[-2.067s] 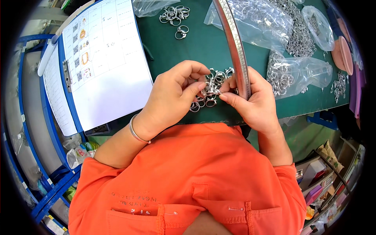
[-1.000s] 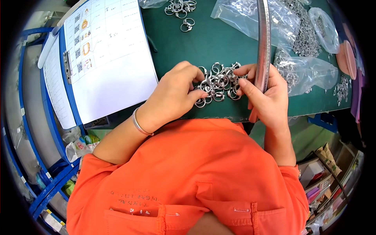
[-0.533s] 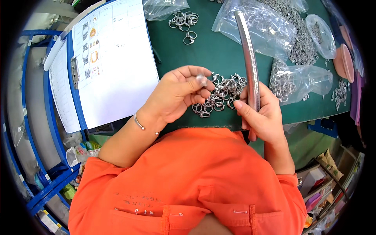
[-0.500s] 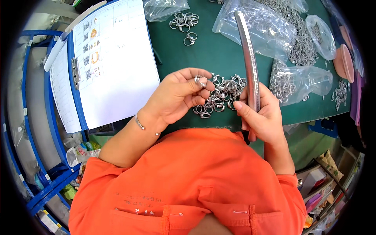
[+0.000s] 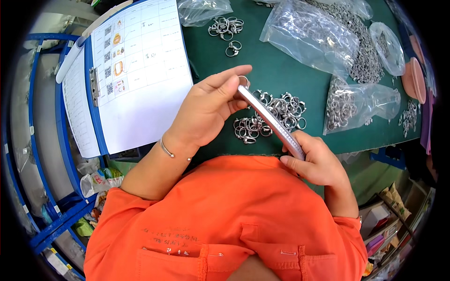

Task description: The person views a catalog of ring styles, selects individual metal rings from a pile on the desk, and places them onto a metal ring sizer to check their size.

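Between the thumb and fingers of my left hand [image 5: 202, 108] is a metal ring [image 5: 243, 80], partly hidden by the thumb. My right hand [image 5: 321, 161] grips the thick lower end of a ring mandrel [image 5: 272, 120], a tapered metal stick with markings along it. The mandrel slants up to the left, its narrow tip at the ring in my left fingers. Whether the tip is inside the ring I cannot tell. Under the mandrel, a loose pile of silver-coloured rings [image 5: 288, 108] lies on the green table [image 5: 206, 54].
A smaller group of rings [image 5: 226, 28] lies farther back. At the right are clear bags of metal parts [image 5: 311, 35], a bag of rings [image 5: 341, 110] and a heap of small parts [image 5: 368, 65]. An open blue clipboard with printed sheets [image 5: 145, 107] is at left, beside blue shelving [image 5: 58, 126].
The mandrel has swung from nearly upright to slanting left, its tip now at the ring. My right hand has moved lower; my left hand still pinches a ring.
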`<state>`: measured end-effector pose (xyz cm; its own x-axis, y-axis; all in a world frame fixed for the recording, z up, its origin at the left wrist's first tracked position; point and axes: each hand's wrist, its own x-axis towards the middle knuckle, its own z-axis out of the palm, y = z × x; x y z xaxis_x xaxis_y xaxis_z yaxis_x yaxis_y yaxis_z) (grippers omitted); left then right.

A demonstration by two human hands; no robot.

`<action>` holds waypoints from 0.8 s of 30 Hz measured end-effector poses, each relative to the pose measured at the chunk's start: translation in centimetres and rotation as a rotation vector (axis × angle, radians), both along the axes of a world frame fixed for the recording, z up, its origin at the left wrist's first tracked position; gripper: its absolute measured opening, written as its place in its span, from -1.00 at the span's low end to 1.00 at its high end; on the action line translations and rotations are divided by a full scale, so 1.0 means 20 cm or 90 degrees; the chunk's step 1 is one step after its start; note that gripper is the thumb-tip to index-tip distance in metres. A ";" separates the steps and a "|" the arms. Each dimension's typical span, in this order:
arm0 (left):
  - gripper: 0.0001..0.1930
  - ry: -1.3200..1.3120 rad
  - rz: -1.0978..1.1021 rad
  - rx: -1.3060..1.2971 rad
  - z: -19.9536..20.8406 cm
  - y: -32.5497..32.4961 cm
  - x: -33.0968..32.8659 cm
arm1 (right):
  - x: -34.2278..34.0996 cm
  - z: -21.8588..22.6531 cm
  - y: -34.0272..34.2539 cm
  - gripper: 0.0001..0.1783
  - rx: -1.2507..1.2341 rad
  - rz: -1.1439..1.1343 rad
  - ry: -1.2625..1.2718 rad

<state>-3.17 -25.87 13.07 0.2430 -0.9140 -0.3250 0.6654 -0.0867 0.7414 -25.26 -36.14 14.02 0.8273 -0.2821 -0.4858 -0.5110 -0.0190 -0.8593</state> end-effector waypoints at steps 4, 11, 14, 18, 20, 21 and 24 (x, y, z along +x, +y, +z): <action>-0.66 -0.114 0.007 0.018 -0.01 0.01 -0.01 | -0.01 0.01 0.00 -0.79 0.005 0.019 -0.012; -0.72 -0.051 0.041 0.006 -0.01 0.01 0.00 | 0.03 0.02 0.00 -0.82 -0.059 0.010 -0.026; -0.73 -0.060 0.060 0.012 -0.01 0.01 -0.02 | 0.04 0.03 0.00 -0.83 -0.064 0.015 -0.053; -0.64 -0.237 -0.185 -0.066 -0.05 0.03 -0.17 | 0.10 0.07 0.01 -0.84 -0.020 0.078 -0.132; -0.63 -0.218 -0.191 -0.066 -0.07 0.01 -0.16 | 0.09 0.03 0.02 -0.85 -0.061 0.071 -0.155; -0.63 -0.217 -0.193 -0.066 -0.07 0.01 -0.16 | 0.09 0.02 0.02 -0.85 -0.085 0.061 -0.156; -0.63 -0.261 -0.195 -0.056 -0.07 0.01 -0.16 | 0.09 0.02 0.02 -0.85 -0.115 0.062 -0.144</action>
